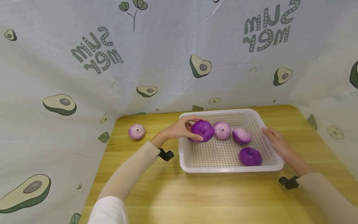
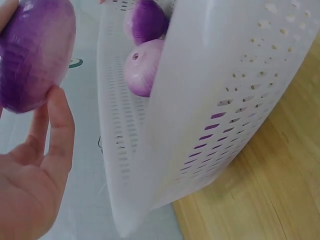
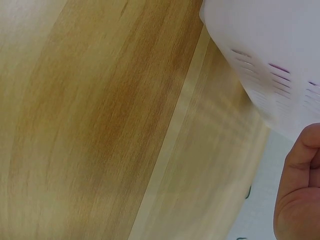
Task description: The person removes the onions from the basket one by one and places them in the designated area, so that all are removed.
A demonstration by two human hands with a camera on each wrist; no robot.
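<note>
Visibly, a purple onion [image 1: 203,131] is pinched by the left hand [image 1: 180,128] over the left end of a white perforated basket [image 1: 232,170], whose right rim is gripped by the right hand [image 1: 275,142]. Other onions [image 1: 222,130] are contained within; one pale onion [image 1: 136,132] is positioned far left on the tabletop [image 1: 201,196].

Wooden table [image 1: 223,196]: white perforated basket [image 1: 223,170], pale purple onion [image 1: 136,132] farther left.
</note>
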